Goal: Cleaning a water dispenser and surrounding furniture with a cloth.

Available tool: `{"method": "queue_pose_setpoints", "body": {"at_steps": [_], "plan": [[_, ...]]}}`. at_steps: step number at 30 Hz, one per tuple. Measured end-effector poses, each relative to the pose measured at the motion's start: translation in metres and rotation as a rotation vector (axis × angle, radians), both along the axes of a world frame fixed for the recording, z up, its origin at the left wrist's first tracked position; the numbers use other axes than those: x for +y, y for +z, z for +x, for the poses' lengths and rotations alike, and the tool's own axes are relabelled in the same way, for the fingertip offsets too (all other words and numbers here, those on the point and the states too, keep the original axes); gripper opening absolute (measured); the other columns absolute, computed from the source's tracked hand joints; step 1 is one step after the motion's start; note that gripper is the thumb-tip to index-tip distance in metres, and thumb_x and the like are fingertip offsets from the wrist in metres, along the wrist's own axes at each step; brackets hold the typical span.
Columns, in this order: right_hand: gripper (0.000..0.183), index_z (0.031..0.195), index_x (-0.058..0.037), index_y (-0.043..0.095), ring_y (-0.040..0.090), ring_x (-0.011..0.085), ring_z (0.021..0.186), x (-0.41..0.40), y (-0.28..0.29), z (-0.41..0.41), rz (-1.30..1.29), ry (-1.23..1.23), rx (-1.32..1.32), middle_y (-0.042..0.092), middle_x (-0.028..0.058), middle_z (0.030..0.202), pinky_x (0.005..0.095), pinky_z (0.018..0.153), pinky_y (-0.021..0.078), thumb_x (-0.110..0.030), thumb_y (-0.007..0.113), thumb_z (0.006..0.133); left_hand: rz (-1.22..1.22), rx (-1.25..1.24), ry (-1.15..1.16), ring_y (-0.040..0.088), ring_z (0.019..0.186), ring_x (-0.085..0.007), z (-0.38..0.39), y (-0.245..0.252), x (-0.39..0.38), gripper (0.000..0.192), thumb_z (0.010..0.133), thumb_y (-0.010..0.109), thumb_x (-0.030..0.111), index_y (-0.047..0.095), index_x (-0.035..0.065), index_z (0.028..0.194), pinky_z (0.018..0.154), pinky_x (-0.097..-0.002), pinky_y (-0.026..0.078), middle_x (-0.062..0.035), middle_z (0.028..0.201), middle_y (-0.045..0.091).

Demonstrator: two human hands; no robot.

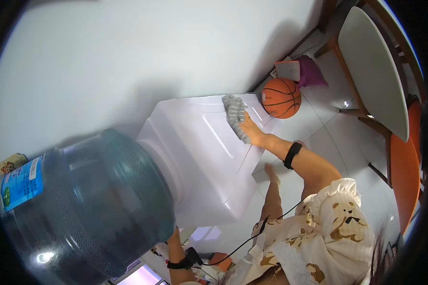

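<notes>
A white water dispenser (214, 135) stands beside the wall, a large blue-tinted water bottle (103, 203) mounted on its top. My right hand (250, 127) presses a grey striped cloth (235, 115) against the dispenser's panel, near the edge by the wall; its fingers are partly hidden by the cloth. My left arm reaches up beside the bottle's near side. Only the wrist end of my left hand (174, 236) shows there; its fingers are hidden behind the bottle. Black bands circle both arms.
An orange basketball (281, 98) lies on the tiled floor beside the dispenser, near a purple bag (310, 72). Chairs, one with a pale seat (372, 71) and one orange (406, 181), stand at the right. A thin black cable (242, 245) crosses before my clothes. Bare feet show below.
</notes>
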State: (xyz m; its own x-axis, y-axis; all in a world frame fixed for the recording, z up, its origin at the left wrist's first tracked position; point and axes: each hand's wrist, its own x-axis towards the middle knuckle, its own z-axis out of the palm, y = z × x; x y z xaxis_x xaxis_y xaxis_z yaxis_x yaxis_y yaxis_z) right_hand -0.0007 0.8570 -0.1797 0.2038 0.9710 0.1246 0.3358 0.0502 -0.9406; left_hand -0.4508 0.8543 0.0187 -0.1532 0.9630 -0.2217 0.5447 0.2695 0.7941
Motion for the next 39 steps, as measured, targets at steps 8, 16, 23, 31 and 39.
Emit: {"method": "queue_pose_setpoints", "body": {"at_steps": [8, 16, 23, 31, 39], "plan": [[0.058, 0.138, -0.0016, 0.014, 0.011, 0.0368, 0.132, -0.021, -0.045, 0.011, -0.371, -0.132, 0.475, 0.012, 0.0228, 0.143, 0.0389, 0.108, 0.0102, -0.034, 0.029, 0.093, -0.08, -0.117, 0.124, 0.05, 0.103, -0.0215, -0.014, 0.025, -0.005, 0.04, 0.092, 0.043, 0.028, 0.049, -0.0026, 0.117, 0.091, -0.0311, 0.038, -0.0104, 0.115, 0.053], [0.064, 0.139, -0.0006, 0.009, 0.007, 0.0319, 0.134, -0.05, -0.087, -0.033, -0.187, -0.204, 0.423, 0.01, 0.0195, 0.144, 0.0334, 0.109, 0.0074, -0.038, 0.032, 0.092, -0.045, -0.025, -0.006, 0.051, 0.102, -0.0216, -0.012, -0.017, 0.023, 0.041, 0.092, 0.042, 0.03, 0.05, -0.0021, 0.117, 0.091, -0.0311, 0.038, -0.0096, 0.114, 0.054], [0.057, 0.138, -0.0048, 0.02, 0.011, 0.0295, 0.134, -0.052, -0.009, -0.049, 0.006, -0.098, 0.246, 0.015, 0.0142, 0.145, 0.0382, 0.108, 0.0077, -0.033, 0.034, 0.091, -0.052, -0.017, -0.061, 0.051, 0.103, -0.0217, -0.003, -0.034, 0.04, 0.042, 0.091, 0.041, 0.03, 0.05, -0.0019, 0.117, 0.092, -0.0315, 0.037, -0.0095, 0.114, 0.053], [0.044, 0.12, 0.0, 0.047, 0.014, 0.0285, 0.129, -0.024, 0.023, -0.015, -0.031, -0.129, 0.378, 0.021, 0.0148, 0.14, 0.0419, 0.099, 0.014, -0.028, 0.046, 0.086, -0.064, -0.012, -0.039, 0.05, 0.104, -0.0217, 0.004, -0.033, 0.031, 0.043, 0.091, 0.041, 0.031, 0.048, -0.0016, 0.118, 0.093, -0.0323, 0.036, -0.0103, 0.116, 0.052], [0.039, 0.112, -0.0041, 0.051, 0.026, 0.0263, 0.119, -0.05, 0.035, -0.009, -0.154, -0.175, 0.556, 0.035, 0.0144, 0.127, 0.0406, 0.096, 0.0164, -0.025, 0.051, 0.079, -0.052, -0.017, -0.053, 0.049, 0.106, -0.0218, 0.007, -0.041, 0.036, 0.044, 0.091, 0.041, 0.031, 0.047, -0.0014, 0.12, 0.095, -0.0331, 0.035, -0.011, 0.117, 0.051]]}}
